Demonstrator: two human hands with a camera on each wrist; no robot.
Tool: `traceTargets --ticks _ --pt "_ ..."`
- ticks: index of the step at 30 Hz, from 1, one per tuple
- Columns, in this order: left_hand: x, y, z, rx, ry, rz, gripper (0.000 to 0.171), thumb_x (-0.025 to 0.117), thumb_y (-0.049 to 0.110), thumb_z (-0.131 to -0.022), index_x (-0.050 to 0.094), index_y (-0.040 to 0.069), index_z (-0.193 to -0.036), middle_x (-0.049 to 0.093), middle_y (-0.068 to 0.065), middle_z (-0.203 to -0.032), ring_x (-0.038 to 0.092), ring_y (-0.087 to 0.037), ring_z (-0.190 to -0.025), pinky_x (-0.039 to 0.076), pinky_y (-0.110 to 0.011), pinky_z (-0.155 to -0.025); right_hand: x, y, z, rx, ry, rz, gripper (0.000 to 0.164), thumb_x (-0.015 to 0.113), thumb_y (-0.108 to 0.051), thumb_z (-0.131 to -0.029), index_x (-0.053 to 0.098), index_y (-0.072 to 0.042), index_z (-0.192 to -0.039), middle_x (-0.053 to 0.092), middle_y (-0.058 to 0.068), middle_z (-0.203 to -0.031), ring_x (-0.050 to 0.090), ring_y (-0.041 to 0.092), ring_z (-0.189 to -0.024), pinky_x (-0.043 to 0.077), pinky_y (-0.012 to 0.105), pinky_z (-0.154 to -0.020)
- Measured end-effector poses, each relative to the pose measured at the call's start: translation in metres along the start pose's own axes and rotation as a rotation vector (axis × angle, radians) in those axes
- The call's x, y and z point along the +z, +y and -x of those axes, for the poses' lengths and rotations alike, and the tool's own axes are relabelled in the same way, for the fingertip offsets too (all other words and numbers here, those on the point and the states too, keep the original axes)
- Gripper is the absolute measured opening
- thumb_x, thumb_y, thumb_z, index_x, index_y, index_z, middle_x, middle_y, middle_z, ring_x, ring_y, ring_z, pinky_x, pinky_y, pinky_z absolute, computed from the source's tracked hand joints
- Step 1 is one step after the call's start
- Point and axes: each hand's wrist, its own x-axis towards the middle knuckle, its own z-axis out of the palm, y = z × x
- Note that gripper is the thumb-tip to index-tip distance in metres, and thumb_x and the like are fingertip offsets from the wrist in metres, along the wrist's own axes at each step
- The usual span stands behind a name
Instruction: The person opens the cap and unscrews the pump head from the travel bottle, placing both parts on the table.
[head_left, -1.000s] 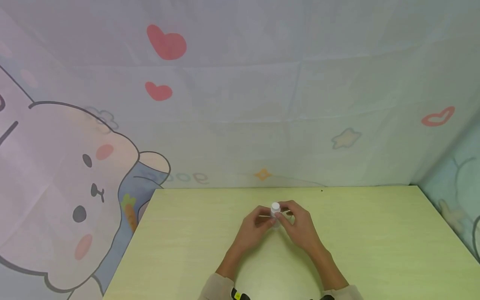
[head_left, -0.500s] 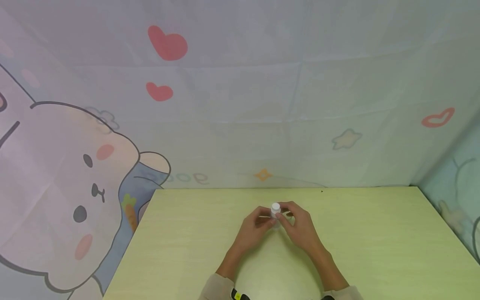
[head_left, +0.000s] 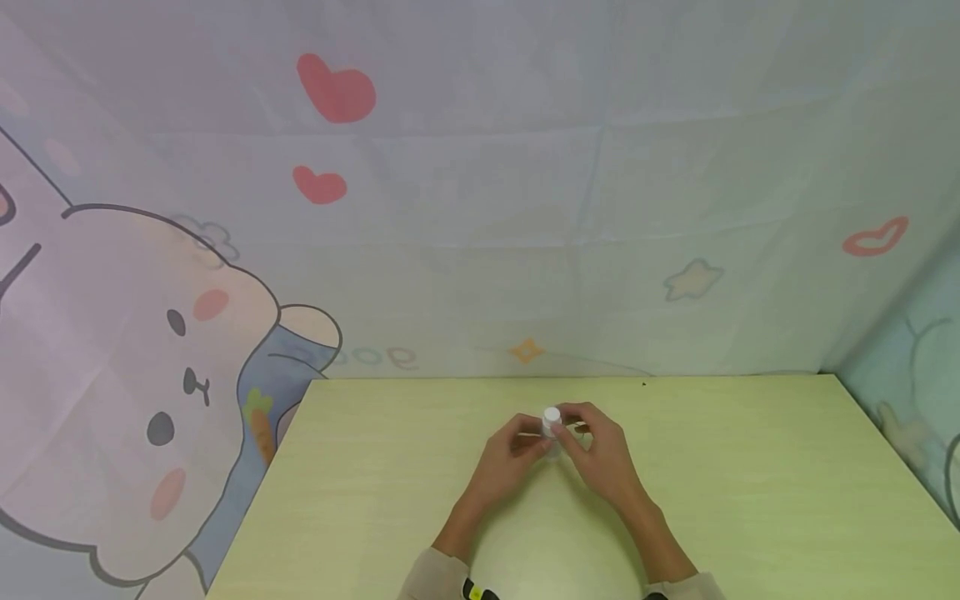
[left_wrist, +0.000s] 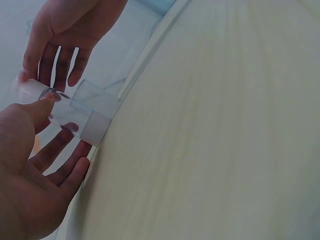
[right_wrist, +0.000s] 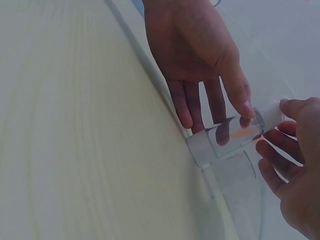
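Observation:
A small clear bottle [left_wrist: 64, 111] with a white cap [head_left: 551, 414] and a whitish lower end stands upright between both hands, its base right at the tabletop. My left hand [head_left: 501, 461] grips the bottle's body between thumb and fingers; in the right wrist view this left hand [right_wrist: 192, 47] reaches in from the top. My right hand [head_left: 602, 457] pinches the cap between thumb and index finger, its other fingers spread below. Close beside the bottle, a clear, cup-like cylinder [right_wrist: 235, 177] shows in both wrist views, partly overlapped by the bottle in the left one.
The pale yellow-green wooden table [head_left: 360, 483] extends to both sides of the hands. A cloth backdrop [head_left: 465, 192] printed with a rabbit, hearts and stars hangs behind its far edge. A tiny dark speck [head_left: 643, 384] lies near that edge.
Both hands keep their hold on the bottle and its cap with almost no visible movement. The head view shifts very slightly.

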Motion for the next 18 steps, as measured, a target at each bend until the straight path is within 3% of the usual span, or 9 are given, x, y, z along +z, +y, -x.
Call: traceTargets --ticks 18 --pt "0.0001 0.0019 0.0007 0.007 0.005 -0.007 0.025 0.070 0.031 -0.106 0.066 0.024 -0.130 0.068 0.001 -0.131 0.069 -0.022 -0.122 0.056 -0.035 -0.103 -0.0006 -0.0014 0.0000 0.030 0.007 0.000 0.020 0.076 -0.019 -0.101 0.070 -0.011 -0.118 0.073 -0.002 -0.114 0.069 0.019 -0.107 0.060 0.045 -0.090"
